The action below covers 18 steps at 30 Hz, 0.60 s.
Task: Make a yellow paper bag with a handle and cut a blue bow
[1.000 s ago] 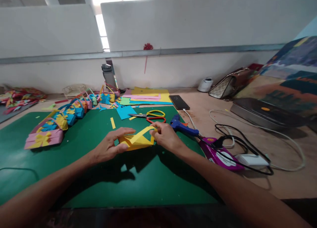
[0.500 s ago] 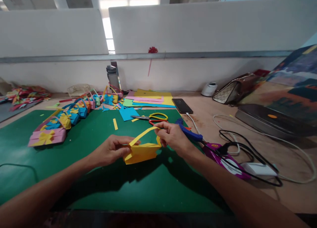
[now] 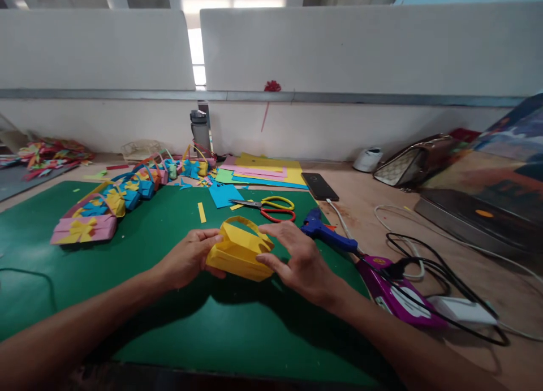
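A small yellow paper basket with a looped strip handle is held above the green mat, its hollow top tilted into view. My left hand pinches its left end between thumb and fingers. At the basket's right end, my right hand has thumb and fingers spread apart; the fingertips are close to the paper, and I cannot tell whether they touch. Beyond the basket lie scissors with yellow and red handles, and a blue glue gun rests right of my right hand.
Finished paper baskets with bows line the mat's left side. Coloured paper sheets, a blue square and a phone lie farther back. A purple power strip with tangled cables occupies the right. A grey bottle stands behind.
The basket has tipped so that its open top shows. My right hand has let go of the handle strip and its fingers have spread. The view has shifted slightly.
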Available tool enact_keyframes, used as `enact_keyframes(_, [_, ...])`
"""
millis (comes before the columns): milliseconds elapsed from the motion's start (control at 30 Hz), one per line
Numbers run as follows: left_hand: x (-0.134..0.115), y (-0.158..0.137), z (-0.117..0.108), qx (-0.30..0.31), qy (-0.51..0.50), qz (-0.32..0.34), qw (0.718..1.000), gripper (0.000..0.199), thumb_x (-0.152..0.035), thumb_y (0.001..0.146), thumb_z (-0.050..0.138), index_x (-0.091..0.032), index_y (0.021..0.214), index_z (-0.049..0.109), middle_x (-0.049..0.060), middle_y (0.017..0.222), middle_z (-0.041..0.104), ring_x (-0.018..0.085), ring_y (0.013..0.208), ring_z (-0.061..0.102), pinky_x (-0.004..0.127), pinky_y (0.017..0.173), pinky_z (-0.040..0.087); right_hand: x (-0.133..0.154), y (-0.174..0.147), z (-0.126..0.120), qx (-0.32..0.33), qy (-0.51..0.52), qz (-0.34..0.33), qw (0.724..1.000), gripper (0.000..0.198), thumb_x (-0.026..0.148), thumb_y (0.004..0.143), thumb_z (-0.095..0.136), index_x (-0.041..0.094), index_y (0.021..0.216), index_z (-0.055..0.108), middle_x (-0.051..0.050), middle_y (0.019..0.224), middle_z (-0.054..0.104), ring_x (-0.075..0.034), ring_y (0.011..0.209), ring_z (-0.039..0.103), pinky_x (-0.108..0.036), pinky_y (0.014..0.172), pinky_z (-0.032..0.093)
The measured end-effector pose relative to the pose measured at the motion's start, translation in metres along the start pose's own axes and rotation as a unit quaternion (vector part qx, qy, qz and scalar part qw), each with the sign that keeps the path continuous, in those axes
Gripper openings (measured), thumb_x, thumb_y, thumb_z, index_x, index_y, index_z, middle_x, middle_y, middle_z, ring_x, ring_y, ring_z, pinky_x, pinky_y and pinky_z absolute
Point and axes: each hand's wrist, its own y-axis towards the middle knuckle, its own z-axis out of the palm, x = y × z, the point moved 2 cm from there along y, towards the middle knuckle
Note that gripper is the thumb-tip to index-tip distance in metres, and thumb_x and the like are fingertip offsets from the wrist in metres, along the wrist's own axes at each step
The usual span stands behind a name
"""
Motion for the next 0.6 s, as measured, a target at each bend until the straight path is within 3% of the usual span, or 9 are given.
enact_keyframes(233, [0.002,-0.002,0.001,-0.008,0.005,-0.015,1.000,0.031,-0.033,0.071,0.069,-0.011,0.093,0.067,0.007,0.075,0.068,0.015,0.056,0.063,0.025,0.044,0.055,0.000,0.000,0.005,0.100,0.029,0.046,0.994,0.042,0.012,0.073,0.067,0.014,0.114,0.058,-0.013,0.110,0.068,-0.025,0.100,0.062,-0.042,0.086,0.048])
enact_keyframes(367, [0.000,-0.003,0.005,-0.033,0.053,-0.014,0.998,0.036,-0.036,0.077,0.062,-0.010,0.101,0.063,0.011,0.082,0.068,0.017,0.062,0.064,0.025,0.045,0.054,0.002,0.002,0.006,0.103,0.086,0.129,0.983,0.036,0.013,0.075,0.063,0.015,0.111,0.061,-0.010,0.105,0.070,-0.022,0.093,0.065,-0.036,0.084,0.049])
enact_keyframes(467, [-0.004,-0.004,0.001,-0.085,0.139,0.046,0.986,0.043,-0.044,0.086,0.049,-0.012,0.114,0.056,0.013,0.095,0.067,0.020,0.077,0.066,0.028,0.055,0.055,0.001,0.003,0.006,0.095,0.122,0.194,0.969,0.029,0.016,0.076,0.061,0.016,0.105,0.064,-0.007,0.099,0.071,-0.020,0.087,0.066,-0.033,0.082,0.050])
enact_keyframes(533, [-0.010,-0.006,-0.004,-0.135,0.243,0.159,0.947,0.040,-0.042,0.088,0.046,-0.015,0.115,0.054,0.013,0.102,0.065,0.022,0.090,0.064,0.031,0.066,0.055,-0.001,0.003,0.008,0.088,0.136,0.225,0.961,0.027,0.016,0.075,0.061,0.017,0.102,0.065,-0.006,0.097,0.071,-0.020,0.085,0.066,-0.033,0.080,0.051])
enact_keyframes(567, [-0.012,-0.008,-0.007,-0.155,0.307,0.238,0.908,0.034,-0.039,0.087,0.048,-0.015,0.111,0.056,0.012,0.104,0.064,0.022,0.094,0.062,0.033,0.072,0.054,-0.003,0.003,0.009,0.085,0.142,0.237,0.957,0.026,0.016,0.075,0.061,0.017,0.100,0.065,-0.006,0.097,0.071,-0.020,0.084,0.066,-0.032,0.079,0.051])
enact_keyframes(600, [-0.015,-0.010,-0.009,-0.169,0.373,0.326,0.852,0.026,-0.034,0.087,0.051,-0.016,0.105,0.058,0.010,0.102,0.063,0.021,0.096,0.060,0.033,0.076,0.052,-0.005,0.002,0.011,0.083,0.148,0.247,0.954,0.026,0.016,0.074,0.060,0.017,0.100,0.066,-0.006,0.096,0.071,-0.019,0.083,0.066,-0.032,0.078,0.051])
